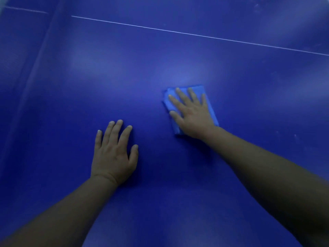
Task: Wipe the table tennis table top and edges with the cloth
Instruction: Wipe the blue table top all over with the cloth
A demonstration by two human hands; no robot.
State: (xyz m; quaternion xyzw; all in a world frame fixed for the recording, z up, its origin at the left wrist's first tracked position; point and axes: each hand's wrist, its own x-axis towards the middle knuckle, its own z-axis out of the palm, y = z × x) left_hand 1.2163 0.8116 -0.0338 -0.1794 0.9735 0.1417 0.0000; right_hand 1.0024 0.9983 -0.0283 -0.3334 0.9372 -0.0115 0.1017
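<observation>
The folded cloth [208, 100] lies flat on the table [124, 68], pinned under the right hand's [191, 114] straight, spread fingers, its far edge just past the fingertips. Pressed rather than gripped, it could bunch or slide out mid-stroke. The left hand [114, 154], fingers straight, rests on bare top and could smudge it.

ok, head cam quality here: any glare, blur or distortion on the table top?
Head view: dim overall, soft pale glare patches on the table top, brightest just above the cloth; the white line bows slightly from the wide lens; edges go soft and smeared; both hands, left hand and right hand, stay reasonably sharp.
</observation>
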